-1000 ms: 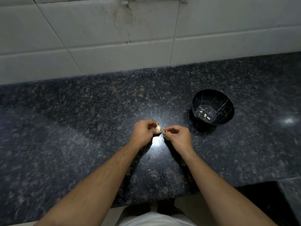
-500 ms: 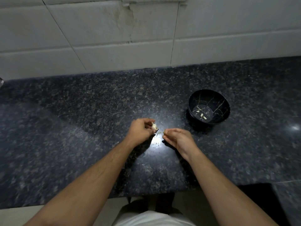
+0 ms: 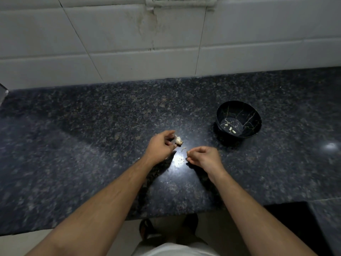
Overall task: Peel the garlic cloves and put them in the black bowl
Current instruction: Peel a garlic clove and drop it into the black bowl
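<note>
Three or so peeled cloves: a few pale peeled cloves [image 3: 232, 129] are seen lying at the bottom of the black bowl [image 3: 239, 119]; the exact count cannot be told at this size.
Progress: the task is judged to be partly done, since cloves are already in the bowl while a garlic piece [image 3: 178, 140] is held outside it with skin apparently on.
Left to do: the held piece is to be stripped and its cloves dropped in the bowl; no other garlic is seen on the bench [image 3: 92, 130].
Left hand: the left hand [image 3: 160, 147] is curled, and the garlic piece is pinched at its fingertips, above the bench and well left of the bowl.
Right hand: the right hand [image 3: 203, 156] is held apart from the left, its fingers curled inward; whether a scrap of skin is pinched there cannot be told.
Peel scrap: a thin curled scrap [image 3: 183, 149] is seen between the two hands; whether it lies on the bench cannot be told.
Garlic: whitish, lumpy, papery-looking, with a dark root end.
Bowl: round, deep, glossy black, crossed by fine pale veins like marble.
Bench: dark speckled stone, polished, with a bright lamp reflection between the hands.
Wall: large pale tiles [image 3: 129, 43] with grey joints and some staining.
</note>
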